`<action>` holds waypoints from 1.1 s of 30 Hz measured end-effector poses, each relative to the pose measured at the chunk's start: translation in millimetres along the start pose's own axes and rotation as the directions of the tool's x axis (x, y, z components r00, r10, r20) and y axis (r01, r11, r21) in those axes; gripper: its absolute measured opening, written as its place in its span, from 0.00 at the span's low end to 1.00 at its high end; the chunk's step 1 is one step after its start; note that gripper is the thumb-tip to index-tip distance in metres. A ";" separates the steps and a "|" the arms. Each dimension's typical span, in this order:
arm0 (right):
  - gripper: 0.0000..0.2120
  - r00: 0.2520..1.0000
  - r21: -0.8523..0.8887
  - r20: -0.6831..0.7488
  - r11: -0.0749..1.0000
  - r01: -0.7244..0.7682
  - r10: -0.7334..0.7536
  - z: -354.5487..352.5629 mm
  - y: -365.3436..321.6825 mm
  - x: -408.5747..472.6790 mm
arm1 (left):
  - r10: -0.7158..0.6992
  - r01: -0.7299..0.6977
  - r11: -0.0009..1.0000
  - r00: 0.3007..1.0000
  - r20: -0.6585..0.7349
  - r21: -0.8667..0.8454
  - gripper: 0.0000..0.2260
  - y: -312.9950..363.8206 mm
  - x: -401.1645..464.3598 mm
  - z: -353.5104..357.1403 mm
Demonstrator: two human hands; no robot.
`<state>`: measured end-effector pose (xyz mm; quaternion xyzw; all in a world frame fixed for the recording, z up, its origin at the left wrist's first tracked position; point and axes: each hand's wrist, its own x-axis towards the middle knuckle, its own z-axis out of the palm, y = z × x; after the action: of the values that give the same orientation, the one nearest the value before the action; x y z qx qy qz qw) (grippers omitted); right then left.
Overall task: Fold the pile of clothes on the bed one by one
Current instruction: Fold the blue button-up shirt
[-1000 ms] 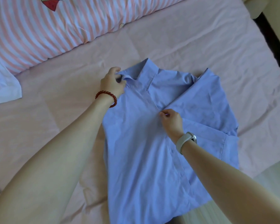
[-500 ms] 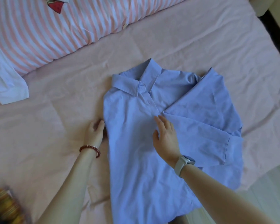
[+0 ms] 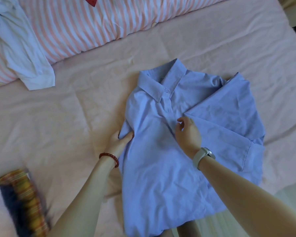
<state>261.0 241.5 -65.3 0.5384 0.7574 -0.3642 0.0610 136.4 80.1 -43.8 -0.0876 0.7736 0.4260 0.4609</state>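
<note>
A light blue collared shirt (image 3: 161,168) lies front up on the pink bed sheet (image 3: 58,125), collar pointing away from me, its right side folded across the front. My left hand (image 3: 120,139), with a red bead bracelet, grips the shirt's left edge, thumb on top of the cloth. My right hand (image 3: 188,130), with a white watch, rests on the button placket at the middle of the shirt, fingers curled and slightly apart.
A white garment (image 3: 24,48) lies at the upper left over a pink-and-white striped duvet (image 3: 92,23). A striped multicoloured fabric (image 3: 24,202) sits at the lower left. The bed's edge and pale floor (image 3: 289,194) run along the lower right.
My left hand slid from the collar down the shirt's left edge and now grips it. My right hand stays at the placket, fingers now curled instead of flat.
</note>
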 end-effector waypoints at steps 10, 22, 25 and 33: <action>0.25 0.707 -0.419 0.550 0.585 0.694 -0.444 28.9 35.0 -33.1 | 0.084 -0.096 0.992 0.985 -0.149 -0.076 0.12 -32.7 9.8 -39.3; 0.30 0.752 -0.574 0.629 0.535 0.619 -0.195 28.8 26.1 -31.8 | -0.083 0.075 0.994 0.992 -0.091 -0.080 0.13 -134.5 -60.7 -27.4; 0.31 0.746 -0.581 0.650 0.536 0.612 -0.146 30.5 24.4 -30.1 | -0.008 -0.003 0.999 0.968 -0.252 -0.043 0.09 -128.1 -65.0 -50.8; 0.30 0.769 -0.597 0.628 0.559 0.576 -0.121 30.1 13.5 -37.6 | 0.176 -0.148 0.982 0.941 -0.290 0.114 0.16 -110.6 -74.3 -97.8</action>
<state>279.2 196.0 -75.5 0.1718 0.8855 -0.1447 0.4068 174.0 -80.2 -28.5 -0.0661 0.8573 0.4090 0.3055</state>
